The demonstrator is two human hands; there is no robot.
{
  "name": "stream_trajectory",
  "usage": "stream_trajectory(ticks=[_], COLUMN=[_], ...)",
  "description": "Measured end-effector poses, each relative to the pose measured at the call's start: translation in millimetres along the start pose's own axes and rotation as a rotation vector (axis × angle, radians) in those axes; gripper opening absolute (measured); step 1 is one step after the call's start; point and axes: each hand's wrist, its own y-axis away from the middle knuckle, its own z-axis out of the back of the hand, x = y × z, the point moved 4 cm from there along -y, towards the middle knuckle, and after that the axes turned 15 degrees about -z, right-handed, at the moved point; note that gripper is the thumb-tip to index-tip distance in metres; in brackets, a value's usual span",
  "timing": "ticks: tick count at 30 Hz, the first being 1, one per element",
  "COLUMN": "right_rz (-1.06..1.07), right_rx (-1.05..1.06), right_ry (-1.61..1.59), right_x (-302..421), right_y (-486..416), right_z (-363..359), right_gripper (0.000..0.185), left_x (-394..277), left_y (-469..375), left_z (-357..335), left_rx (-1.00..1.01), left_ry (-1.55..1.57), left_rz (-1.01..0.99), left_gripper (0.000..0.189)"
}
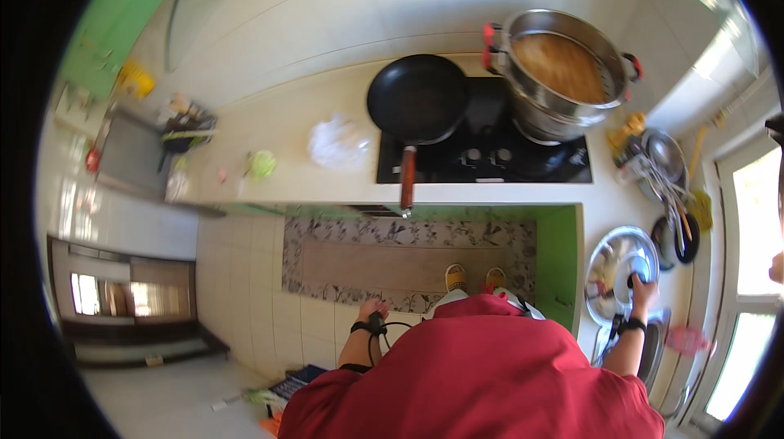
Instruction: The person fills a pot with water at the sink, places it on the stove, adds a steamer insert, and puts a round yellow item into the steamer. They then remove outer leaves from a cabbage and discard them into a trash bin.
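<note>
My right hand [644,293] grips a black knob on what looks like a round lid [631,273], over a large metal basin [620,237] on the right counter. Pale pieces of food show in the basin beside the lid; their kind is unclear. My left hand [373,309] hangs over the floor by my side, fingers apart, holding nothing. A black frying pan [418,99] with a wooden handle rests on the left of the black cooktop [484,166]. On the cooktop's right stands a steel steamer pot [545,114], uncovered, with a brown layer inside.
A clear plastic bag [337,142] and a pale green vegetable [262,163] lie on the counter left of the cooktop. A knife block [187,126] stands farther left. Strainers and ladles [667,163] crowd the right corner. The sink [653,347] is beside my right forearm. A patterned mat [404,264] covers the floor.
</note>
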Motion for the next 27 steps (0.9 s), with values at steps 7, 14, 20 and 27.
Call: stream_trajectory(ticks=[7,14,20,27], right_rz=[-0.012,-0.015,-0.143,-0.478], right_rx=[0.035,0.016,0.003,-0.014], right_ry=[0.012,0.004,0.076,-0.008], right_x=[1,6,14,26], right_y=[-10,0,18,109], right_z=[-9,-8,-8,13], right_gripper=[0.059,0.055,0.061,0.044], left_x=[24,-132,-319,-502], left_y=[-15,-4,-41,-134], left_z=[-44,-80,-113,-147], left_rx=[-0.048,-0.323,-0.37,-0.525], left_ry=[0.347,-0.401,-0.453,-0.615], left_rz=[-0.099,-0.686,-1.116,-1.258], left_gripper=[0.018,0.054,0.09,0.125])
